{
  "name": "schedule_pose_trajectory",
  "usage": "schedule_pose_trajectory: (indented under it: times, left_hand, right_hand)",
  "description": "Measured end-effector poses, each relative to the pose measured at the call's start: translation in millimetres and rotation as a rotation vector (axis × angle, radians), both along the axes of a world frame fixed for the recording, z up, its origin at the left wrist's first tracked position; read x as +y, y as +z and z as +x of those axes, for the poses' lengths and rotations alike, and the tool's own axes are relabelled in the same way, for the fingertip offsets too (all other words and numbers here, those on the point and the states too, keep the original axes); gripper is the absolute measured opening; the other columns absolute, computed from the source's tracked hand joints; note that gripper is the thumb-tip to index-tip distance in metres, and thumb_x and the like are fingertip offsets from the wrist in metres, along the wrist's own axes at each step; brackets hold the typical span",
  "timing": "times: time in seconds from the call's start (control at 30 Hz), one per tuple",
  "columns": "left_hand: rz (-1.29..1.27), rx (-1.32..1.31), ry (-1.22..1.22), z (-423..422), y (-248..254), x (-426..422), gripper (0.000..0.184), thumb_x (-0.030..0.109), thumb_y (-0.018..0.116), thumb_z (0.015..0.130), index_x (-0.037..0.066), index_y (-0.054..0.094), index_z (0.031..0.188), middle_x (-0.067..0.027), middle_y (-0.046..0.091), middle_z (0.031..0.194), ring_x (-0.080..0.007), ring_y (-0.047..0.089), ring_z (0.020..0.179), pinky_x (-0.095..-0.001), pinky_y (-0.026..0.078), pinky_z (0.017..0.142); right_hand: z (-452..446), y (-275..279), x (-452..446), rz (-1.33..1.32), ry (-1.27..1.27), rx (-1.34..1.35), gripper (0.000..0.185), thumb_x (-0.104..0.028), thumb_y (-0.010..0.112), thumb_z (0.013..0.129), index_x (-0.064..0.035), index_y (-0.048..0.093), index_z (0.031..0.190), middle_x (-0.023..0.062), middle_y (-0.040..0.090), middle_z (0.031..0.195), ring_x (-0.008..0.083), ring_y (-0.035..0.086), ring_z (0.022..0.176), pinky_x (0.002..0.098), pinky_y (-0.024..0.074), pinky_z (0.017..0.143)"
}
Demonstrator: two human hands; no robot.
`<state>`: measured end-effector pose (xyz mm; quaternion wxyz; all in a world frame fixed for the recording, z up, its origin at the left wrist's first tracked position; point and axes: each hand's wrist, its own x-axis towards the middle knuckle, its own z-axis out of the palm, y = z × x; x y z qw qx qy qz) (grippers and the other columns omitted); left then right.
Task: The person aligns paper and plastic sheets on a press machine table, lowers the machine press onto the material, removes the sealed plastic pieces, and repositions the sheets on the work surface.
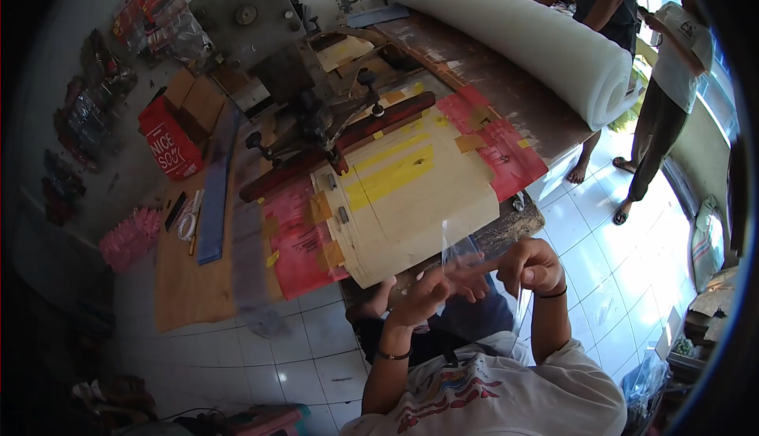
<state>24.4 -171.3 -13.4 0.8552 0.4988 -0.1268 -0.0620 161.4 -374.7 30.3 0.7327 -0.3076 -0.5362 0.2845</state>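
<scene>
Clear film [447, 240] between both hands, just off the near edge of the board [447, 199]. Right hand [530, 264] curled nearly closed, apparently on the film; left hand [421, 298] loosely bent, fingers apart, pinch on the film impossible to tell (too see-through for that). Liable to crease or tear under an uneven pull, or to slip from a slack left hand. Could also catch on the board's edge, given so little room.
</scene>
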Motion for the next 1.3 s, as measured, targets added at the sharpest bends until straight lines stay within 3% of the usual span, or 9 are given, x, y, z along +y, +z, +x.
schedule_pose_trajectory:
  times: [0.17, 0.37, 0.63, 0.7, 0.8, 0.93, 0.97, 1.07, 1.3]
  left_hand:
    - [-0.105, 0.065, 0.203, 29, 72, 25, 0.080, 0.036, 0.078, 0.097, 0.002, 0.036, 0.157, -0.0079, 0.062, 0.101, -0.0206, 0.067, 0.092, -0.0332, 0.056, 0.083]
    - [-0.144, -0.069, 0.245, 71, 124, 5, 0.077, 0.015, 0.077, 0.097, 0.004, 0.030, 0.157, -0.0143, 0.065, 0.114, -0.0150, 0.066, 0.092, -0.0291, 0.053, 0.079]
    - [0.084, 0.088, 0.183, 141, 95, -20, 0.088, 0.021, 0.078, 0.097, 0.010, 0.022, 0.163, -0.0246, 0.063, 0.135, -0.0168, 0.067, 0.100, -0.0315, 0.054, 0.093]
    - [-0.041, 0.088, 0.144, 151, 93, -35, 0.087, 0.016, 0.074, 0.099, 0.010, 0.018, 0.165, -0.0257, 0.062, 0.138, -0.0192, 0.069, 0.107, -0.0339, 0.055, 0.099]
    - [-0.109, -0.069, 0.243, 171, 91, -38, 0.086, 0.005, 0.067, 0.102, 0.013, 0.012, 0.168, -0.0240, 0.065, 0.137, -0.0218, 0.070, 0.113, -0.0373, 0.056, 0.103]
    - [0.010, -0.231, 0.505, 196, 118, -31, 0.083, -0.004, 0.061, 0.102, 0.017, 0.014, 0.168, -0.0226, 0.068, 0.134, -0.0196, 0.073, 0.100, -0.0349, 0.060, 0.095]
    - [0.038, -0.292, 0.512, 205, 128, -28, 0.082, -0.004, 0.061, 0.102, 0.016, 0.015, 0.167, -0.0232, 0.068, 0.134, -0.0189, 0.073, 0.098, -0.0346, 0.060, 0.093]
    - [0.137, -0.406, 0.555, 218, 154, -17, 0.079, -0.006, 0.058, 0.102, 0.014, 0.017, 0.166, -0.0247, 0.067, 0.135, -0.0168, 0.073, 0.091, -0.0332, 0.062, 0.088]
    - [0.250, -0.509, 0.630, 246, 175, -1, 0.065, -0.005, 0.056, 0.103, 0.003, 0.028, 0.161, -0.0246, 0.068, 0.133, -0.0106, 0.067, 0.078, -0.0265, 0.058, 0.073]
  right_hand:
    - [23, 12, -23, 0.075, -0.160, 0.124, 0.028, -0.024, 0.055, 0.108, -0.0004, 0.057, 0.093, 0.0054, 0.057, 0.068, 0.0094, 0.054, 0.050, 0.0768, 0.0520, 0.095]
    - [42, 16, -40, -0.119, -0.425, -0.015, 0.030, -0.031, 0.057, 0.108, -0.0040, 0.057, 0.094, 0.0029, 0.057, 0.067, 0.0058, 0.054, 0.050, 0.0249, 0.0522, 0.056]
    - [86, 31, -38, -0.003, -0.302, -0.171, 0.032, -0.025, 0.053, 0.100, -0.0040, 0.058, 0.077, 0.0024, 0.053, 0.052, 0.0114, 0.049, 0.041, 0.0442, 0.0569, 0.078]
    - [98, 37, -45, -0.057, -0.230, -0.231, 0.029, -0.021, 0.053, 0.093, -0.0039, 0.058, 0.070, 0.0026, 0.056, 0.053, 0.0118, 0.052, 0.043, 0.0267, 0.0489, 0.052]
    - [110, 35, -49, -0.056, -0.217, -0.218, 0.031, -0.023, 0.054, 0.092, -0.0036, 0.058, 0.069, 0.0037, 0.056, 0.052, 0.0121, 0.053, 0.043, 0.0254, 0.0467, 0.047]
    - [112, 18, -64, -0.131, -0.283, 0.017, 0.031, -0.026, 0.055, 0.101, -0.0005, 0.059, 0.084, 0.0062, 0.058, 0.058, 0.0104, 0.054, 0.044, 0.0269, 0.0512, 0.042]
    - [117, 2, -71, -0.148, -0.229, 0.094, 0.031, -0.026, 0.068, 0.101, 0.0002, 0.054, 0.108, 0.0123, 0.065, 0.078, 0.0124, 0.060, 0.048, 0.0279, 0.0551, 0.040]
    - [105, 2, -72, -0.514, -0.210, 0.017, 0.086, -0.018, 0.092, 0.083, -0.0006, 0.032, 0.142, 0.0247, 0.065, 0.124, 0.0226, 0.074, 0.063, 0.0271, 0.0560, 0.040]
    - [72, -88, -89, -0.791, 0.054, 0.062, 0.026, -0.009, 0.076, 0.097, 0.0001, 0.074, 0.121, 0.0119, 0.081, 0.106, 0.0136, 0.076, 0.081, 0.0255, 0.0594, 0.069]
